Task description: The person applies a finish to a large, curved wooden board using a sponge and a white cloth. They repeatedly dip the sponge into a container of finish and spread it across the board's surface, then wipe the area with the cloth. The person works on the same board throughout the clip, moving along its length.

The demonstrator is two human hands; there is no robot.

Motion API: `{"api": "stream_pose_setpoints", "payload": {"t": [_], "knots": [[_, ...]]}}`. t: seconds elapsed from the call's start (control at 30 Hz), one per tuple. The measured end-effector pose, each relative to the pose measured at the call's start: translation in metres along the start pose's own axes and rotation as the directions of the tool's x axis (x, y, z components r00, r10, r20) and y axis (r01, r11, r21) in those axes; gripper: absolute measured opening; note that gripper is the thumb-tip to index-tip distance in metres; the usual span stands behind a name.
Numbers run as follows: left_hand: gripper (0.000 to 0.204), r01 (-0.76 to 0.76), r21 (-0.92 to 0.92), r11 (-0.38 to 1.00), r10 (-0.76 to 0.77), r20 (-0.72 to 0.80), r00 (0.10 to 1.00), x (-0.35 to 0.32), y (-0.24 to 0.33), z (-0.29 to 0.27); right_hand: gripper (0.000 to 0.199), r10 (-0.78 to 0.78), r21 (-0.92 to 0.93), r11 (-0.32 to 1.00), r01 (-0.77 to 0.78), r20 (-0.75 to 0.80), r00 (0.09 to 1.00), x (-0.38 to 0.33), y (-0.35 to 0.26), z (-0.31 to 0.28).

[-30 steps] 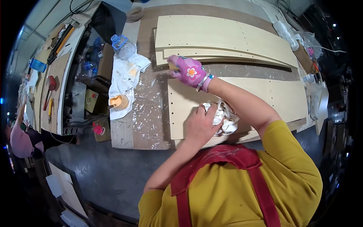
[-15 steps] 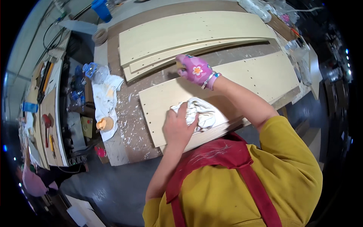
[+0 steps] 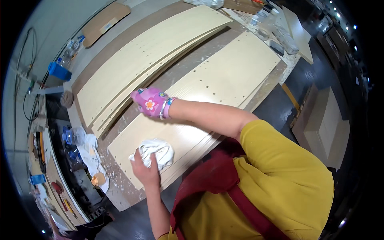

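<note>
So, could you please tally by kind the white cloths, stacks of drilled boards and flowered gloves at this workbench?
White cloths: 2 (a crumpled cloth under the left hand, a spread cloth farther left)
Drilled board stacks: 2 (a far stack, a near stack)
Flowered gloves: 1 (a pink glove on the right hand)
Total: 5

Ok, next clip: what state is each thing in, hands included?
White cloth: bunched up.
Left hand: bare, closed on the cloth.
Right hand: gloved in pink; grip unclear.
Near boards: stacked flat, top one drilled.
Far boards: stacked, edges staggered, top one drilled.
Table: flecked with white.
Stained towel: rumpled, at the table's left side.
Orange tub: on the towel, contents unclear.
</note>
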State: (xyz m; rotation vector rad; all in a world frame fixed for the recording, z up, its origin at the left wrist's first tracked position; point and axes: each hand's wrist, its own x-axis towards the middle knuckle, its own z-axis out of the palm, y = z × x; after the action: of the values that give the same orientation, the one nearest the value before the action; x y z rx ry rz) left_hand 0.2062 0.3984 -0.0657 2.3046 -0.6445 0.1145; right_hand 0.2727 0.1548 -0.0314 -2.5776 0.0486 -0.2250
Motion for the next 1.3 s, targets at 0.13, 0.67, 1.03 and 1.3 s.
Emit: {"api": "stream_pose_setpoints", "payload": {"t": [0.13, 0.67, 1.03, 1.3], "knots": [[0.046, 0.100, -0.009, 0.995, -0.100, -0.033, 0.994, 0.002, 0.011, 0.003, 0.025, 0.194, -0.100, 0.978, -0.184, 0.102, 0.976, -0.032, 0.058, -0.077], [0.049, -0.200, 0.105, 0.974, 0.155, 0.334, 0.930, 0.093, 0.202, 0.183, 0.023, 0.265, -0.242, 0.916, -0.320, -0.233, 0.936, -0.114, 0.360, -0.239], [0.045, -0.061, 0.144, 0.988, 0.013, 0.317, 0.948, 0.096, 0.209, 0.192, 0.030, 0.440, 0.189, 0.896, -0.401, -0.489, 0.753, -0.181, 0.480, -0.300], [0.045, -0.084, 0.137, 0.987, 0.041, 0.290, 0.956, 0.094, 0.207, 0.194, 0.036, 0.366, 0.185, 0.929, -0.322, -0.308, 0.878, -0.171, 0.464, -0.288]]}}
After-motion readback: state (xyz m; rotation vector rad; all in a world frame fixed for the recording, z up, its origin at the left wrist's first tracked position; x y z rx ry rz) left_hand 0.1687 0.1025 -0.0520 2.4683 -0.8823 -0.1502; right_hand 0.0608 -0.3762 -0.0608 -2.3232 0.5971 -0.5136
